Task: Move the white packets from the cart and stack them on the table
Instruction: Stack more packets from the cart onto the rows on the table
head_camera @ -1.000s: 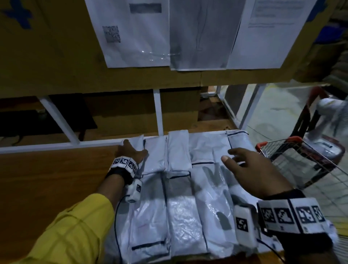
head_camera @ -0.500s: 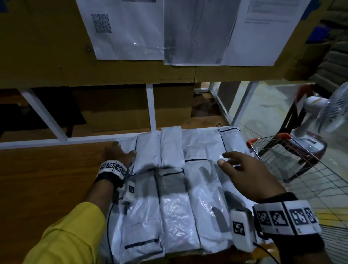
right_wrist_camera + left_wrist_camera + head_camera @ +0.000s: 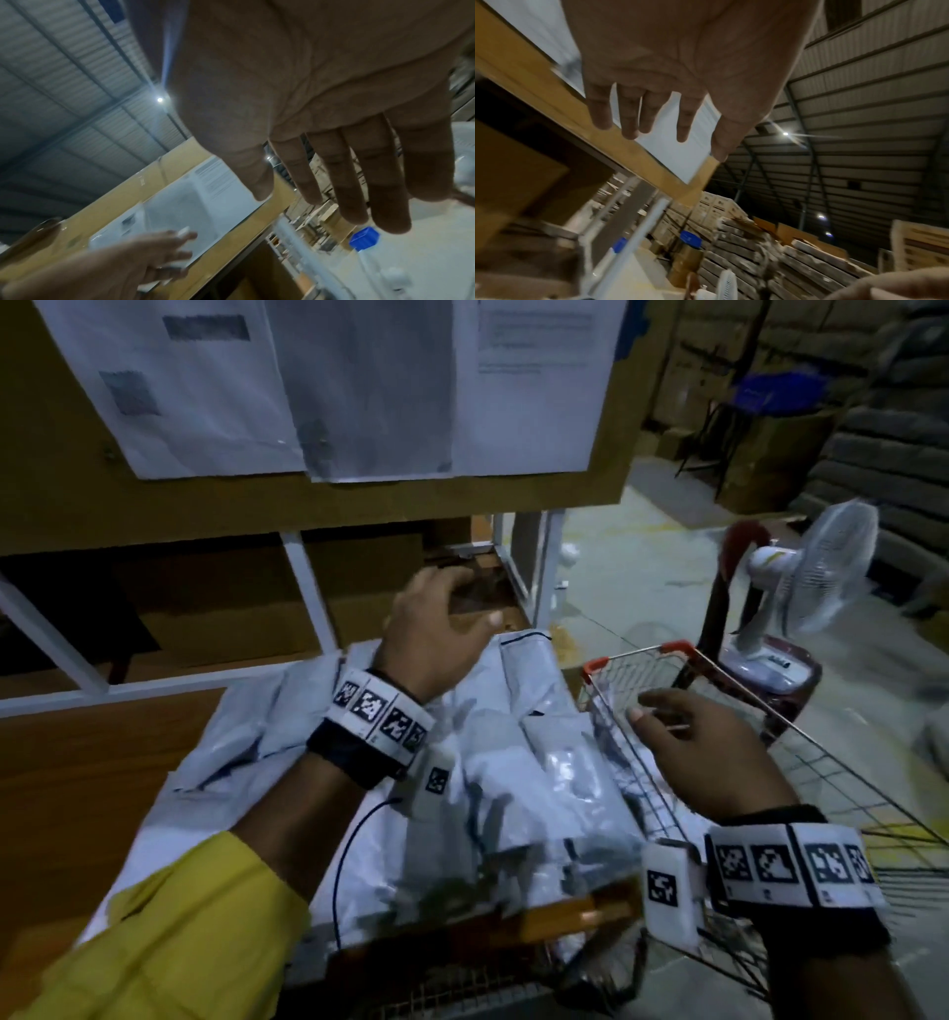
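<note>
Several white packets (image 3: 518,752) lie side by side in rows on the wooden table (image 3: 77,788). My left hand (image 3: 452,608) hovers above their far end, fingers loosely bent and holding nothing. In the left wrist view the left hand (image 3: 654,113) shows a bare palm with spread fingers. My right hand (image 3: 667,721) floats over the near left edge of the wire cart (image 3: 642,660), fingers straight. Seen from the right wrist, the right hand (image 3: 347,182) is flat and holds nothing. The inside of the cart is mostly hidden and blurred.
The cart with red corner caps stands against the table's right side. A pedestal fan (image 3: 821,572) stands on the floor beyond it. A cardboard board with papers (image 3: 308,387) hangs over the table's back. White frame bars (image 3: 308,588) run behind the packets.
My left hand has lifted off the packets and swung up and to the right. My right hand has moved from above the packets to the cart's edge. The view has turned right.
</note>
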